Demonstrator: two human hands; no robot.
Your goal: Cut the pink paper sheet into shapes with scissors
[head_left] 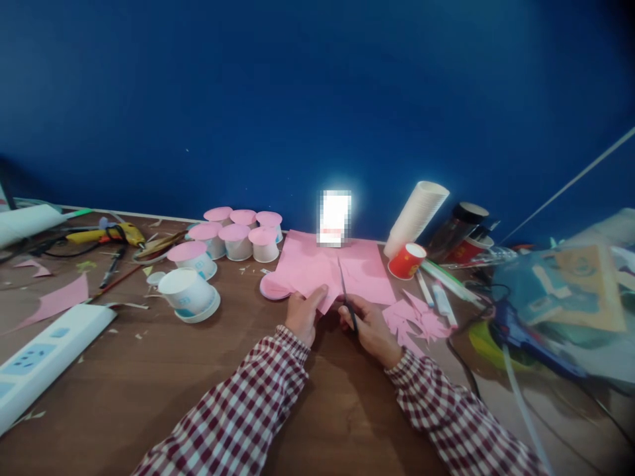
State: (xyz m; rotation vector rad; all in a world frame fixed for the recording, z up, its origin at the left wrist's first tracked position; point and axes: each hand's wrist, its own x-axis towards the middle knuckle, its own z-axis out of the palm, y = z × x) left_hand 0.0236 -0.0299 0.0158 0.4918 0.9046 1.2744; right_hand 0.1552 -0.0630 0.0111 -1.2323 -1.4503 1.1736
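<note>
My left hand point(304, 313) pinches the near edge of a sheet of pink paper point(317, 276), thumb on top. Closed around the dark handles of a pair of scissors point(342, 277) is my right hand point(368, 324); the blades point away from me and lie against the paper's right side. More pink paper point(372, 264) lies flat underneath and behind. Left of my left hand rests a small stack of rounded pink pieces point(274, 285). Jagged pink offcuts point(419, 318) lie just right of my right hand.
Several paper cups with pink tops point(234, 233) stand at the back left, near a plain white cup point(184, 291). A power strip point(44, 360) and yellow glue gun point(124, 233) lie left. Stacked cups point(417, 215), a red cup point(407, 261) and a blue glue gun point(530, 340) are right.
</note>
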